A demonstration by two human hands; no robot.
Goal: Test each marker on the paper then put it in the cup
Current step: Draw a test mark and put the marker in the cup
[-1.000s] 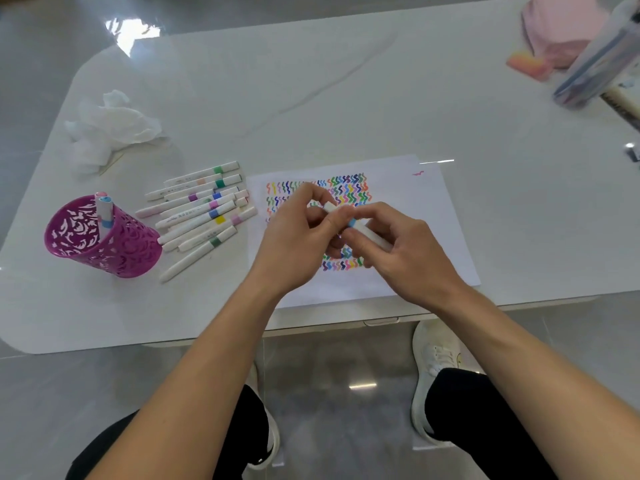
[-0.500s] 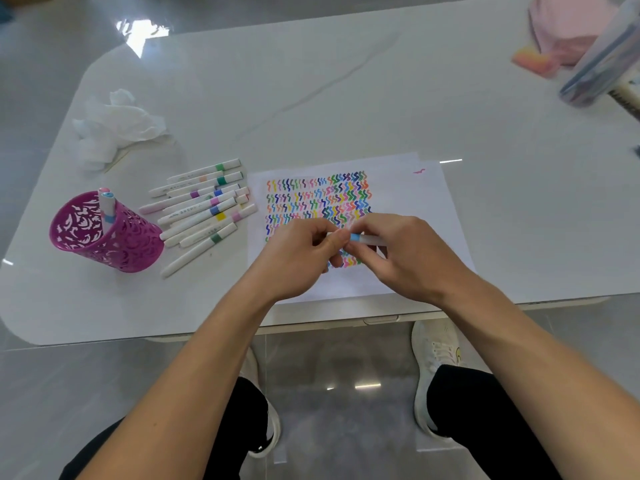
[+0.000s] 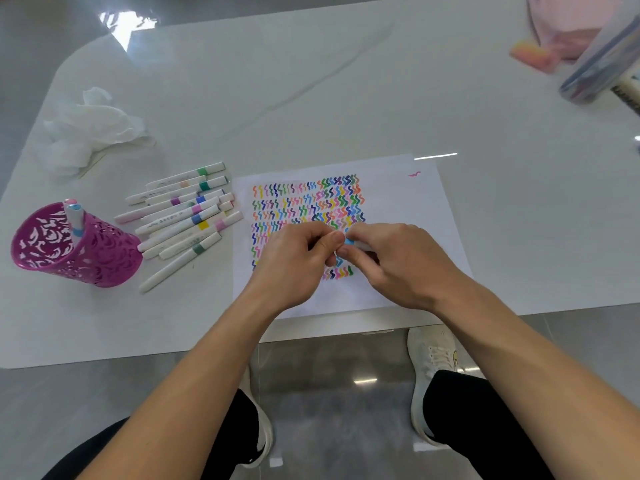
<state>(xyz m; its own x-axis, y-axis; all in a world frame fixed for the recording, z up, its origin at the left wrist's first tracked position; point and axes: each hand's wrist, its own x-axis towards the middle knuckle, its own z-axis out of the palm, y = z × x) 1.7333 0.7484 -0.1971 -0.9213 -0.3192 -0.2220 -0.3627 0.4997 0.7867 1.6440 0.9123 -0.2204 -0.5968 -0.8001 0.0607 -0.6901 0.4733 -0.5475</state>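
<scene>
both hands are brought together over the lower part of the paper (image 3: pixel 398 202), and a single blue-banded marker (image 3: pixel 349 241) is pinched between them: the left hand (image 3: pixel 298 261) is curled closed with thumb and fingertips at one end, the right hand (image 3: pixel 398 261) is closed round the other end, so that little more than the blue band is left showing. whether the cap is being pulled off or pushed on cannot be told, since the tip is hidden by the fingers.

several slips can be foreseen. if the cap is tugged hard, the hands could jerk apart and the cap be dropped onto the tabletop (image 3: pixel 346 98) or off its near edge to the floor. if the tip is bare, a stray streak could be left across the rows of squiggles already drawn, or ink be smeared onto the fingers. the paper is not held down by anything seen, so it could be dragged when a stroke is made.

further left, the untested markers (image 3: pixel 187 216) lie loosely bunched on the tabletop and could be rolled by a passing wrist. well to the left the pink cup (image 3: pixel 104 258), with markers already in it (image 3: pixel 73 216), looks light and could be tipped by a careless drop
</scene>
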